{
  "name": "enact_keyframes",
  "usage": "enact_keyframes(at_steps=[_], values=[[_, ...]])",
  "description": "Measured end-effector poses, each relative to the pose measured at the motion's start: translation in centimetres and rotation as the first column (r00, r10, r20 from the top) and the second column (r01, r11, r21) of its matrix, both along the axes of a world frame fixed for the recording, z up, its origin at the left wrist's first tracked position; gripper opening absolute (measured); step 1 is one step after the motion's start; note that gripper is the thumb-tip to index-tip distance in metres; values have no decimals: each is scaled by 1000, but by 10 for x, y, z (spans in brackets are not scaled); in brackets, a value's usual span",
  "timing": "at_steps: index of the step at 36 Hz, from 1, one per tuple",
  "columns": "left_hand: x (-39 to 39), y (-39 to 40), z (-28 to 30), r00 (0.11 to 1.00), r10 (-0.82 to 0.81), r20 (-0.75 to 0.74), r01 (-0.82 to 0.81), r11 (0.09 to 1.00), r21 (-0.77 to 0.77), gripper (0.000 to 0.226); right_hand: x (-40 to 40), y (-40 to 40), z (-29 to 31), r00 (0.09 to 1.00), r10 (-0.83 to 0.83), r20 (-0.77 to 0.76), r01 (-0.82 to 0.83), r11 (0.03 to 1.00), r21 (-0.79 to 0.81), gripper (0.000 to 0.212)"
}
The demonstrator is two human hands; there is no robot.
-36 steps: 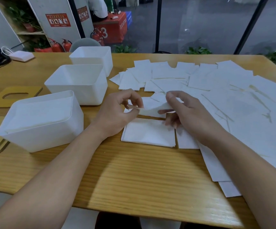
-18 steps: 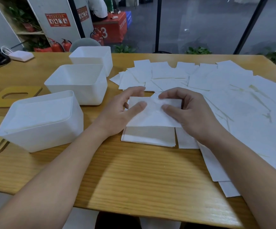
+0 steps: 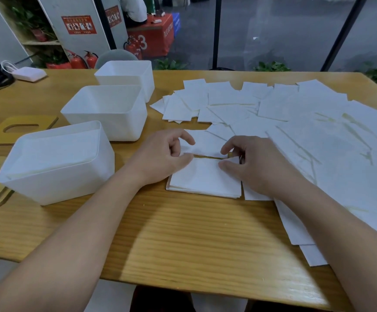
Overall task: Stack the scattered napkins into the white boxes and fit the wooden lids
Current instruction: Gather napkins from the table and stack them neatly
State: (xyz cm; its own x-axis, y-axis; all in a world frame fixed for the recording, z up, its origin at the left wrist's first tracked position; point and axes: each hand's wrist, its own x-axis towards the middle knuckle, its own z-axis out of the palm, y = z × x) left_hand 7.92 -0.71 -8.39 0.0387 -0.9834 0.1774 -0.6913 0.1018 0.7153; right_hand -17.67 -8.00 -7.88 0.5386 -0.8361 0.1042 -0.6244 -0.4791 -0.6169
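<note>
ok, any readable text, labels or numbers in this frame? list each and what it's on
"3": white numeral on the red box beyond the table.
Side of the same red box: a line of white lettering, too blurred to read.
Red sign on the white panel: pictograms and small text, too small to read.
Second red sign on the next panel: unreadable.
Napkins, white boxes and wooden lid: no text visible.

Both forearms were bare up to the frame edge, with no sleeves visible. The left hand (image 3: 160,157) and right hand (image 3: 254,164) wore no gloves. No rings, watch or wristbands were visible.
</note>
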Motion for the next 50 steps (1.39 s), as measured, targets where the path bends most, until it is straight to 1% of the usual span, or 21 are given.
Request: enact_keyframes(at_steps=[2,4,6,7,10,12,16,24,27,29,34,36,38,41,43,45,48,49,50], values=[[3,-1,-1,998,42,44,-41,999,-27,14,0,0,0,1000,-2,-3,2,1000,-26,23],[7,-5,-3,993,105,53,-100,992,-83,6,-1,-2,0,1000,-6,22,7,999,-48,25],[9,-8,-6,983,160,89,-148,981,-125,7,-2,-4,0,998,-12,66,15,999,-45,24],[10,-9,-6,977,175,120,-161,979,-122,8,-2,-4,-1,997,-10,82,13,999,-35,23],[10,-7,-8,968,176,180,-164,984,-75,17,0,-2,-4,998,7,57,-5,1000,-22,20],[11,-7,-9,967,167,191,-159,986,-57,15,1,-1,-5,999,22,35,-21,999,-26,19],[12,-9,-9,966,156,206,-147,987,-58,3,2,-1,-5,999,17,47,-16,1000,-20,16],[10,-11,-8,961,154,229,-146,988,-54,9,3,-2,-8,999,14,50,-13,1000,-22,12],[8,-10,-8,961,152,232,-141,988,-61,9,2,-1,-8,998,3,62,-2,1000,-8,15],[7,-10,-6,966,180,185,-166,982,-87,9,2,-1,-7,996,-10,88,9,1000,17,21],[7,-9,1,968,248,-34,-250,956,-154,8,3,0,-2,989,-50,139,44,998,50,43],[5,-8,3,966,240,-100,-254,954,-158,8,4,0,-1,983,-59,173,47,996,73,49],[3,-6,5,970,194,-144,-216,963,-162,8,4,0,2,970,-72,230,45,992,117,52],[0,-3,7,970,60,-237,-99,983,-157,7,5,2,10,921,-125,368,27,965,261,42],[-3,-1,8,966,-33,-257,-7,988,-151,6,4,2,13,888,-175,426,32,947,321,38],[-6,0,6,962,-103,-252,67,987,-147,6,2,1,12,871,-207,446,45,937,346,33],[-6,0,1,948,-165,-271,126,980,-156,8,-1,-4,7,840,-211,500,28,937,348,11],[-6,0,1,947,-171,-271,131,979,-158,8,-3,-6,6,830,-210,517,17,936,353,9],[-6,0,1,948,-171,-267,131,978,-161,7,-3,-7,5,823,-209,528,7,933,359,12]])
